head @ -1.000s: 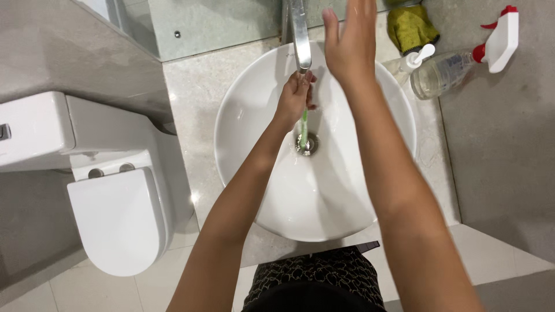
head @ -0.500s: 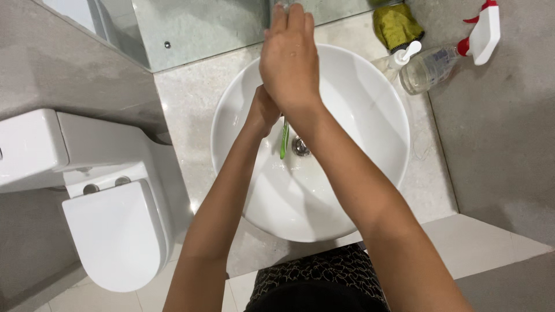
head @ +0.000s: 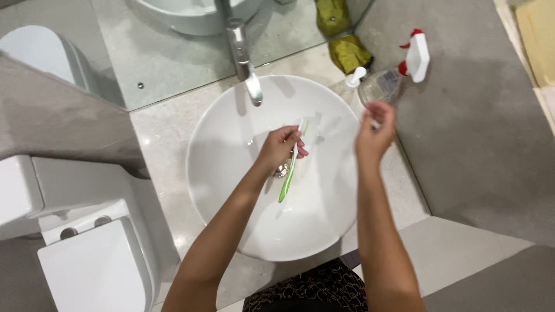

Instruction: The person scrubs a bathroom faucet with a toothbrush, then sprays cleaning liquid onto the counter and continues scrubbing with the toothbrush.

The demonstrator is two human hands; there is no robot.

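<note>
Head view, looking down. Left hand sits over the middle of the white basin, fingers curled round the upper part of a green and white toothbrush. The brush runs from about 1 o'clock, near the fingertips, down to 7 o'clock, its green handle end hanging free above the bowl, just beside the drain.

Right hand is at 3 o'clock of the basin, above its rim, fingers loosely bent and partly open; it is blurred, and I cannot tell whether it has anything in its grip.

Tap at 12 o'clock, spout over the bowl. At 1 to 2 o'clock on the counter: a pump bottle, a clear spray bottle with white and red trigger lying on its side, an olive cloth behind them. Toilet at 8 o'clock, lid down. Mirror along the top
</note>
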